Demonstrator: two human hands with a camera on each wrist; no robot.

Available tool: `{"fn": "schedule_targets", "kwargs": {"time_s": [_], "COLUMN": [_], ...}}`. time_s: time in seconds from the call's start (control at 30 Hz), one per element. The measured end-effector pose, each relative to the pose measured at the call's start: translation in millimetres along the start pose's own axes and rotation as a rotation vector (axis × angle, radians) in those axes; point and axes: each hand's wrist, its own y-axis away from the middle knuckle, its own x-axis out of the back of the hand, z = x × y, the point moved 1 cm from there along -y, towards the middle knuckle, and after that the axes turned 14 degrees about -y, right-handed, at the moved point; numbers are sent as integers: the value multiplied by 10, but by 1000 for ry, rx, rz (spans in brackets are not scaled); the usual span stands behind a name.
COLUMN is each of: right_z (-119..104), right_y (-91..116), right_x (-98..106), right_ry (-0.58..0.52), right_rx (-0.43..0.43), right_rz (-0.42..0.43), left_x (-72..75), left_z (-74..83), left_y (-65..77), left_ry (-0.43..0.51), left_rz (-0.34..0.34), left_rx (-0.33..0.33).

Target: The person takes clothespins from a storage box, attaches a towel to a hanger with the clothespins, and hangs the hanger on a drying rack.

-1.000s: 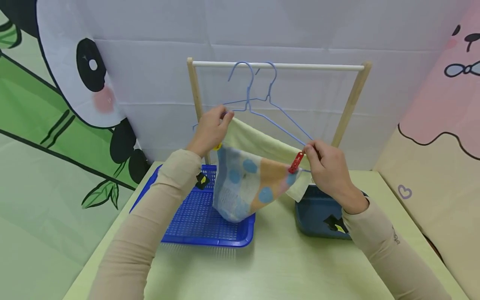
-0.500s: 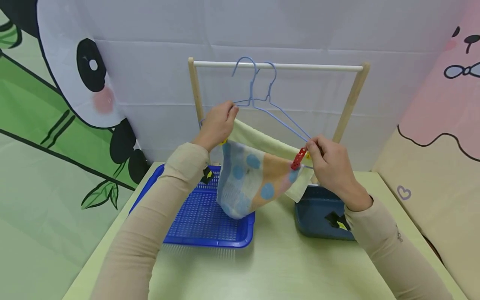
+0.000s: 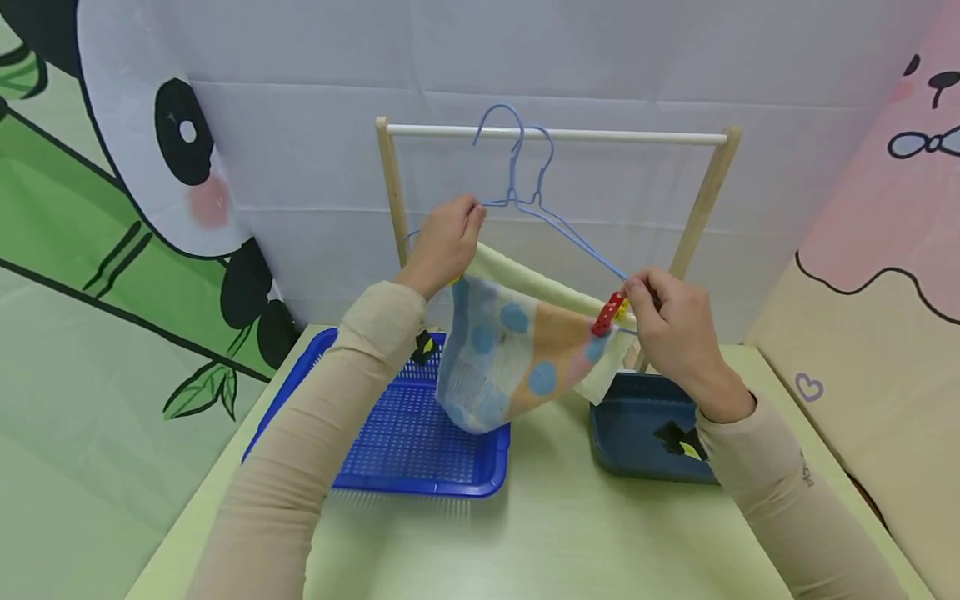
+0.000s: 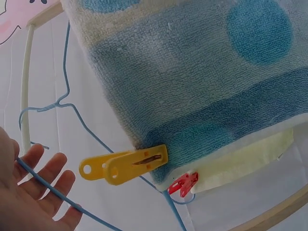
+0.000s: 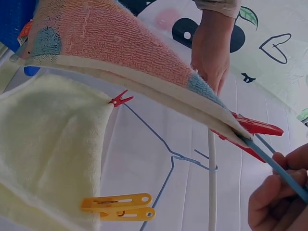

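Observation:
My left hand (image 3: pixel 448 242) grips one shoulder of a blue wire hanger (image 3: pixel 513 171), and my right hand (image 3: pixel 675 333) pinches its other end. From it hangs a small towel (image 3: pixel 517 358) with blue dots and an orange band. A red clothespin (image 3: pixel 607 314) fastens the towel's right corner; a yellow clothespin (image 4: pixel 130 165) is on the left one. The hanger's hook stands in front of the rack's white rod (image 3: pixel 637 137), above its height; whether it touches, I cannot tell. Behind hangs a pale yellow towel (image 3: pixel 540 279), clipped to a second blue hanger (image 3: pixel 550 154).
A blue mesh basket (image 3: pixel 420 482) sits on the table (image 3: pixel 540 533) at left. At right stands a dark teal bin (image 3: pixel 637 450), partly behind my right forearm. The rack's wooden posts (image 3: pixel 705 204) rise behind the hands.
Both hands have carried the hanger and dotted towel slightly up and to the right. The hook has risen from about the rod's height to above it. The second hanger has stayed put.

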Motion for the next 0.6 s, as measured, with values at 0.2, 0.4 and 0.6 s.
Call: {"fn": "schedule_targets", "kwargs": {"time_s": [0.2, 0.4, 0.6], "right_z": [16, 1, 14], "right_y": [-24, -96, -179], "right_x": [-62, -173, -286], "right_ry": [11, 17, 10], "right_rx": [18, 17, 2], "right_rz": [-4, -19, -20], "left_x": [-18, -12, 1], "left_z": [-6, -78, -170], "left_y": [-42, -100, -158], "left_ry": [-3, -22, -39], "left_rz": [10, 28, 8], "left_rx": [7, 21, 48]}}
